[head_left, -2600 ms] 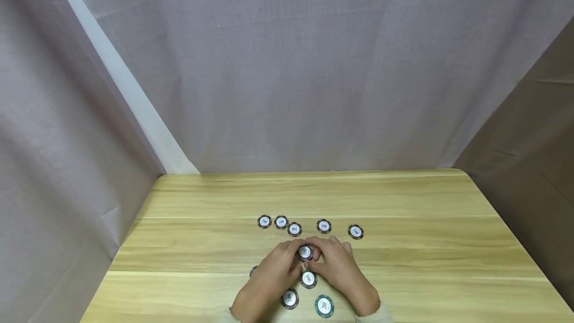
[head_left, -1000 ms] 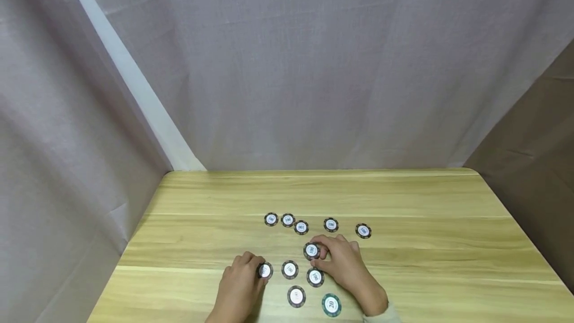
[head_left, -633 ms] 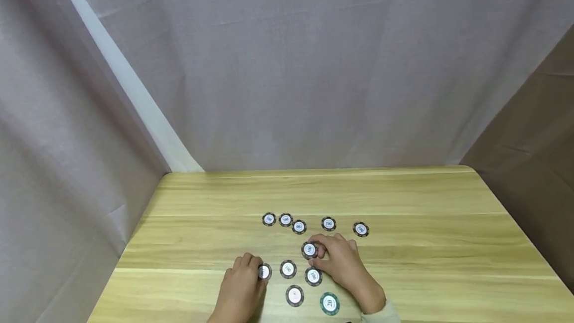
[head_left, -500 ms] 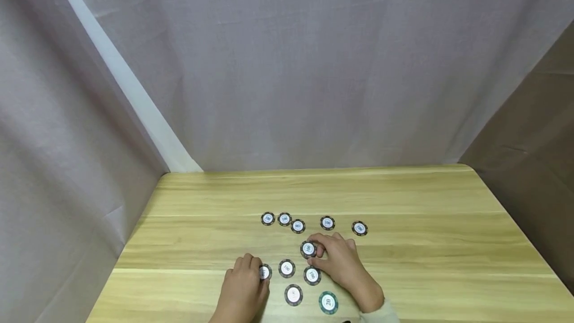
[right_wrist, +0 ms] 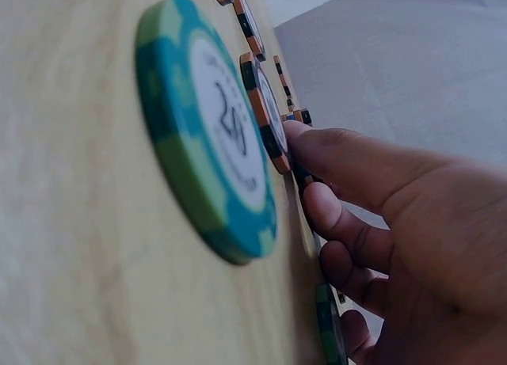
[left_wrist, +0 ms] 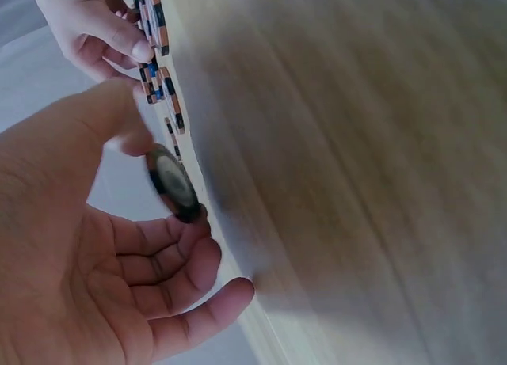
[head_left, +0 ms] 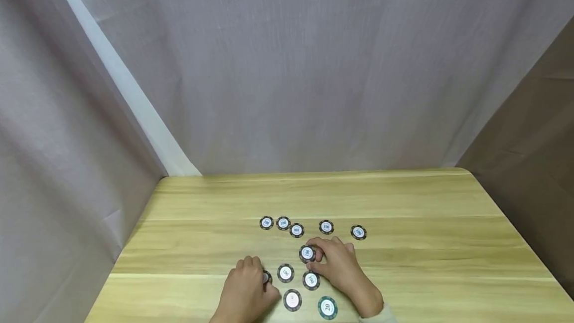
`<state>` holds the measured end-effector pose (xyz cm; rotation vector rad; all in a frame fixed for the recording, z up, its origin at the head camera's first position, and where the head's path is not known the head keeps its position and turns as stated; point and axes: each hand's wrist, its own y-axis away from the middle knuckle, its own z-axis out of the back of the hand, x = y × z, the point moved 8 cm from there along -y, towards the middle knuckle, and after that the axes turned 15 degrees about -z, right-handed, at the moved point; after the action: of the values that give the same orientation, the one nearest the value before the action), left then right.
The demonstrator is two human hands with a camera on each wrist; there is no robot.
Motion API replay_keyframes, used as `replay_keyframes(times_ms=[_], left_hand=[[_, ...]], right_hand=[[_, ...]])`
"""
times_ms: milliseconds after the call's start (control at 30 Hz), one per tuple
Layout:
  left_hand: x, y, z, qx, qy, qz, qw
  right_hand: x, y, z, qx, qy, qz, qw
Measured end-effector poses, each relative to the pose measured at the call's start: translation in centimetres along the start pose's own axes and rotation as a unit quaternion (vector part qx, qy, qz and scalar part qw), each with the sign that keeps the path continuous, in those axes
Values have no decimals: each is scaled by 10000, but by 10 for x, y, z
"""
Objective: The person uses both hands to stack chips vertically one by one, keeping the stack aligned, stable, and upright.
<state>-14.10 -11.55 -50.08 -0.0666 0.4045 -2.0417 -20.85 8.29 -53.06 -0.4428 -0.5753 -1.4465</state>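
Note:
My left hand (head_left: pixel 244 290) pinches a black poker chip (left_wrist: pixel 174 183) between thumb and fingers. The left wrist view shows this chip tilted up off the wooden table. In the head view the hand covers most of it. My right hand (head_left: pixel 338 265) holds a black poker chip (head_left: pixel 307 253) marked 100 by its edges, thumb on the near side; what lies beneath that chip is hard to tell. Just below the right thumb lies another black 100 chip (head_left: pixel 311 280). Between the hands is a further black 100 chip (head_left: pixel 285 273).
Nearer the front lie a black chip (head_left: pixel 292 300) and a green chip (head_left: pixel 328 308) marked 20. Farther back, several black 100 chips (head_left: pixel 297 230) form a loose row. Grey cloth (head_left: pixel 287 74) surrounds the wooden table (head_left: pixel 179 243).
My left hand has moved left, away from the right hand, to a separate black chip, and its thumb has since swung outward as the chip tilted. My right hand keeps its place.

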Motion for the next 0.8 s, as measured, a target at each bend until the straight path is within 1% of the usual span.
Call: replay_keyframes(times_ms=[100,200,300,433,533,667,800], left_hand=[[0,-4,0,17,232,111,9997],[-3,-11,-1,49,406,101,9991],[-6,-19,1,-96,464,-40,9989],[-13,-29,6,-453,499,-314,9972],[-16,-34,9,-648,542,-408,9956],[-18,-40,11,-732,512,-465,9949],[-20,-46,9,-645,439,-543,9955]], right_hand=[[0,0,-1,-15,0,14,10000],[0,0,-1,-41,12,12,10000],[0,0,-1,-44,21,17,10000],[0,0,-1,-27,28,10,10000],[-1,0,-1,-29,26,-8,10000],[0,0,-1,-36,43,-9,10000],[1,-1,-2,-28,73,18,10000]])
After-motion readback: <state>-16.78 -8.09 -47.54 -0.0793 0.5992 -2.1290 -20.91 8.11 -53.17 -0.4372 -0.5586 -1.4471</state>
